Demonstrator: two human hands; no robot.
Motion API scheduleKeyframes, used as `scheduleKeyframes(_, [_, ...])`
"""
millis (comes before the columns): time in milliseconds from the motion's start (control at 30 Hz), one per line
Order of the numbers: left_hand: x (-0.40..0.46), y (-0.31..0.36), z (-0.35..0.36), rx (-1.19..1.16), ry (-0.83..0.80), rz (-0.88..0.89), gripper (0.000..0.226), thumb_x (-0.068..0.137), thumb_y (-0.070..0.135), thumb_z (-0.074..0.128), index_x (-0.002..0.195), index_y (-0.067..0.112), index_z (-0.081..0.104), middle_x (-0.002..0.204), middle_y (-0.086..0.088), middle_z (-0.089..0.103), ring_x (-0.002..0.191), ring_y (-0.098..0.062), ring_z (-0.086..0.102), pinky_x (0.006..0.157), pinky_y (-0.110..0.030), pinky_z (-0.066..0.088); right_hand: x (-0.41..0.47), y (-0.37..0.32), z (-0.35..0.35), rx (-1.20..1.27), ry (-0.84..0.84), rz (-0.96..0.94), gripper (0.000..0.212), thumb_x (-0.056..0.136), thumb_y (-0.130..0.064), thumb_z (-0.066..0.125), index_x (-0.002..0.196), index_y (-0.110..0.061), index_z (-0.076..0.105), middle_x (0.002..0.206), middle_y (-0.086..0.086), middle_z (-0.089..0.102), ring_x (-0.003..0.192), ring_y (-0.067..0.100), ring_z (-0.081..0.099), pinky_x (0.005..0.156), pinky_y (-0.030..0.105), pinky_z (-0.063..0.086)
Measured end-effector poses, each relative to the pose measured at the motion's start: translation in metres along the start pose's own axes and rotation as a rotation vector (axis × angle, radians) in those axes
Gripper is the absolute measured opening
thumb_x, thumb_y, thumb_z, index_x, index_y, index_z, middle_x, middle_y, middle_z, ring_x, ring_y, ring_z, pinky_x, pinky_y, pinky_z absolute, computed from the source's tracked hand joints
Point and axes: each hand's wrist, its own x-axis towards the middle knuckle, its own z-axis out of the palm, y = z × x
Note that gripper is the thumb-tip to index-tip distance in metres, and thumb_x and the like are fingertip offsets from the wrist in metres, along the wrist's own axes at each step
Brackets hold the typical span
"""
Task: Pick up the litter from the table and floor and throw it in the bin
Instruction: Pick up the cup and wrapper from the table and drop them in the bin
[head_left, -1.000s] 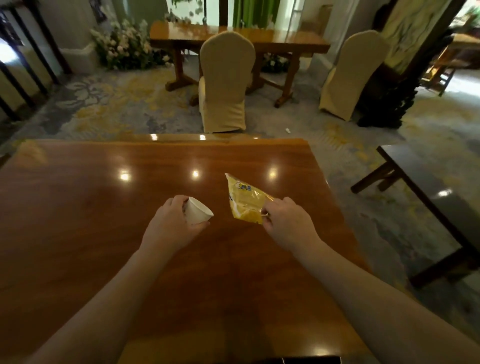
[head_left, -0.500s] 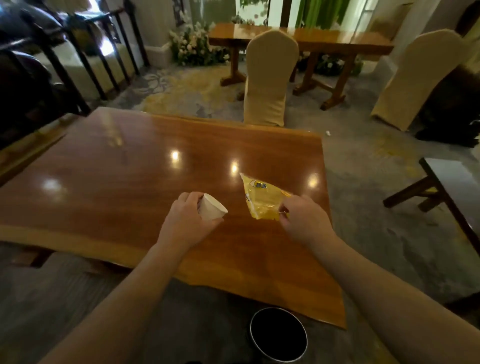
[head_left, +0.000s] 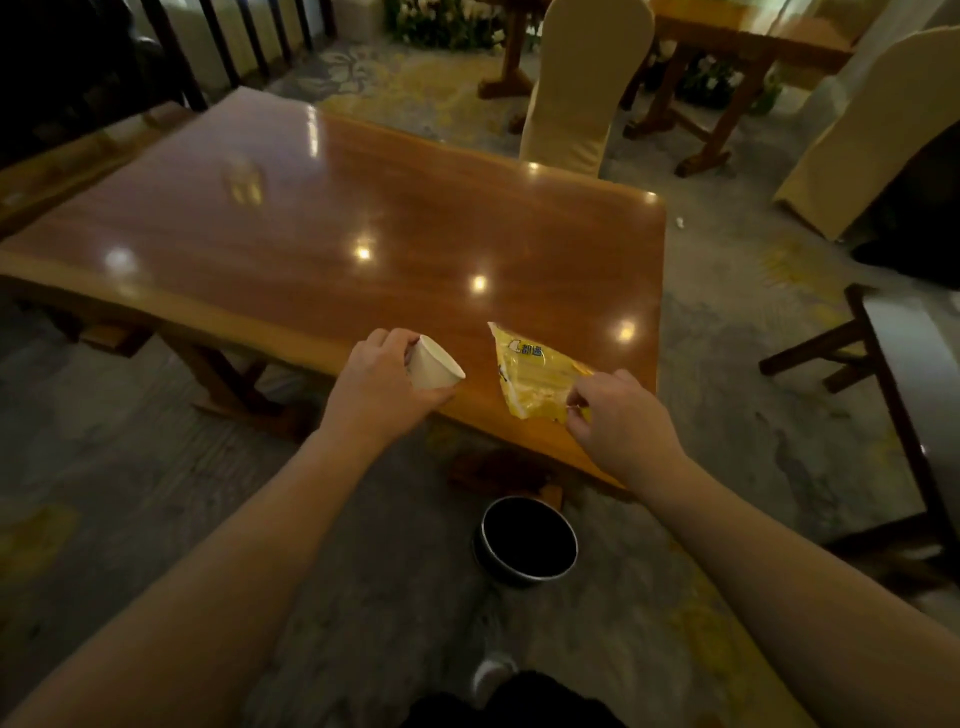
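Observation:
My left hand (head_left: 376, 387) grips a white paper cup (head_left: 434, 364), tilted with its mouth to the right, over the near edge of the wooden table (head_left: 311, 234). My right hand (head_left: 621, 421) pinches the lower corner of a yellow plastic wrapper (head_left: 530, 371) above the table's near right corner. A round black bin with a metal rim (head_left: 527, 540) stands on the carpet below and between my hands, just off the table's edge. A small white scrap of litter (head_left: 679, 223) lies on the floor beyond the table's far right corner.
A cream-covered chair (head_left: 582, 88) stands at the table's far side, another chair (head_left: 878, 130) at the right. A dark side table (head_left: 904, 374) is at the right edge. Black railing (head_left: 208, 47) runs along the far left. My shoe (head_left: 491, 675) shows below.
The view has pulled back from the table and tilted down, so the bin is now fully in view. Both hands, still holding cup and wrapper, are now over the table's near edge.

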Motion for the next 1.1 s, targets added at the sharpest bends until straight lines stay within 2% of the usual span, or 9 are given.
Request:
scheduleKeyframes(133, [-0.051,-0.001,0.015,-0.012,-0.056,-0.054,0.078,0.067,0.054,0.082,0.130,0.021,0.051,0.119,0.002,0.055,0.110,-0.018,0.048,0.088,-0.037,0.047,-0.048,-0.007,0.006,0.014,-0.034,0.004,0.005,0.086,-0.026,0.064,0.084,-0.022,0.065,0.080,-0.006,0.063,0.078,0.013,0.050,0.059,0.029,0.051])
scheduleKeyframes(333, [-0.106,0.012,0.056,-0.005,-0.124,-0.180,0.080,0.063,0.059,0.081,0.129,0.023,0.053,0.114,0.005,0.056,0.106,-0.017,0.049,0.085,-0.037,0.047,-0.100,0.011,0.026,0.056,-0.114,0.016,0.005,0.086,-0.025,0.064,0.083,-0.022,0.063,0.079,-0.007,0.062,0.079,0.014,0.048,0.056,0.025,0.040])
scheduleKeyframes(433, [-0.126,0.024,0.089,-0.013,-0.160,-0.269,0.079,0.063,0.058,0.082,0.128,0.024,0.053,0.113,0.006,0.055,0.106,-0.015,0.048,0.083,-0.035,0.045,-0.124,0.035,0.041,0.102,-0.175,0.022,0.006,0.088,-0.026,0.061,0.085,-0.021,0.064,0.083,-0.007,0.063,0.082,0.015,0.051,0.059,0.029,0.047])
scheduleKeyframes(633, [-0.155,0.055,0.173,0.004,-0.291,-0.453,0.080,0.062,0.055,0.083,0.128,0.023,0.053,0.113,0.004,0.054,0.108,-0.019,0.051,0.089,-0.039,0.049,-0.166,0.111,0.086,0.148,-0.302,-0.018,0.005,0.087,-0.029,0.062,0.085,-0.025,0.063,0.085,-0.008,0.063,0.082,0.012,0.050,0.059,0.026,0.045])
scheduleKeyframes(733, [-0.162,0.064,0.221,0.002,-0.332,-0.509,0.078,0.062,0.049,0.084,0.127,0.019,0.054,0.114,-0.001,0.055,0.109,-0.023,0.052,0.087,-0.037,0.046,-0.182,0.149,0.117,0.152,-0.375,-0.014,0.007,0.088,-0.030,0.061,0.085,-0.025,0.064,0.087,-0.006,0.065,0.085,0.015,0.052,0.061,0.028,0.045])
scheduleKeyframes(867, [-0.158,0.057,0.281,0.008,-0.393,-0.565,0.077,0.060,0.047,0.085,0.125,0.016,0.056,0.118,-0.006,0.058,0.112,-0.028,0.054,0.093,-0.042,0.047,-0.195,0.185,0.168,0.158,-0.487,0.070,0.007,0.089,-0.029,0.060,0.085,-0.023,0.064,0.091,-0.004,0.067,0.091,0.019,0.053,0.064,0.034,0.048])
scheduleKeyframes(1000, [-0.136,0.020,0.344,0.024,-0.456,-0.570,0.082,0.061,0.050,0.084,0.130,0.014,0.054,0.124,-0.011,0.060,0.114,-0.031,0.056,0.093,-0.043,0.049,-0.193,0.206,0.236,0.167,-0.547,0.148,0.007,0.086,-0.025,0.062,0.087,-0.021,0.068,0.092,0.000,0.067,0.096,0.022,0.055,0.066,0.033,0.046])
scheduleKeyframes(1100, [-0.120,-0.014,0.398,0.010,-0.496,-0.555,0.083,0.063,0.047,0.085,0.132,0.014,0.053,0.128,-0.012,0.059,0.118,-0.032,0.055,0.095,-0.040,0.047,-0.186,0.212,0.295,0.163,-0.590,0.186,0.008,0.085,-0.021,0.061,0.088,-0.021,0.068,0.092,0.002,0.067,0.097,0.023,0.055,0.068,0.035,0.050])
